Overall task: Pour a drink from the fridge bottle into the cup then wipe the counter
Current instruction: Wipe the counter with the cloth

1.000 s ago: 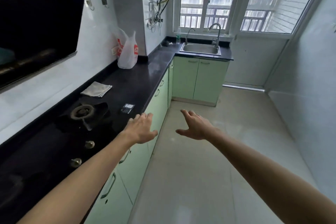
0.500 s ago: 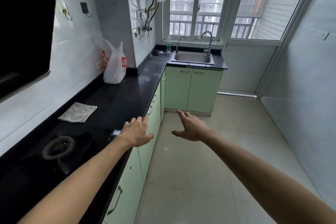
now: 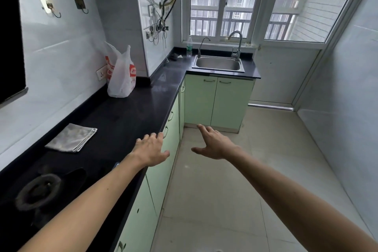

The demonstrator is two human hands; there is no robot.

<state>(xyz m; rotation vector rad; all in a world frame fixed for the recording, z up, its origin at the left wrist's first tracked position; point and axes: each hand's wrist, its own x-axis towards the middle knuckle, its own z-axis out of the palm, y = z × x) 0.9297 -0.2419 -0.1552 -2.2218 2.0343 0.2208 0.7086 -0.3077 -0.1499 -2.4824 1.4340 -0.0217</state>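
- While both bare hands reach forward empty, left hand [image 3: 151,150] over the front edge of the black stone bench [image 3: 126,116], right hand [image 3: 214,144] over the pale floor tiles [image 3: 214,190]; fingers of each spread apart, gripping nothing.
- Judged an opening step: no fridge, no cup in sight, nothing poured yet.
- Next calls for finding the fridge, probably outside this view.
- Just beyond the left hand: folded grey cloth [image 3: 71,138] flat on the bench near the wall, long axis running diagonally toward the wall; suited to wiping later.
- Farther: white plastic bag [image 3: 121,75].
- Farthest: clear plastic bottle [image 3: 189,46] upright beside the steel sink [image 3: 218,64], cap upward, long axis vertical; whether the task's bottle, cannot tell.
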